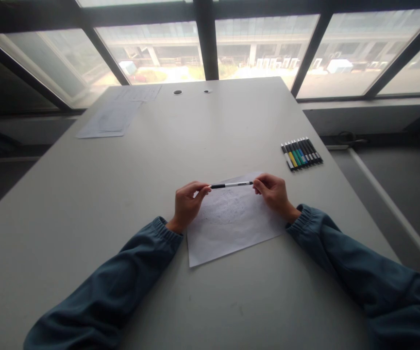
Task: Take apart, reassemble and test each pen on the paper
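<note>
- Daylight floods in through the windows at twelve o'clock; the view outside is blown out and hazy.
- The grey table is lit softly, brighter toward twelve and duller toward six.
- Only faint shadows sit under the sleeves.
- The pen looks sharp; marks on the sheet look washed out.
- The window frames splay outward toward three and nine, where the corners go dark.
</note>
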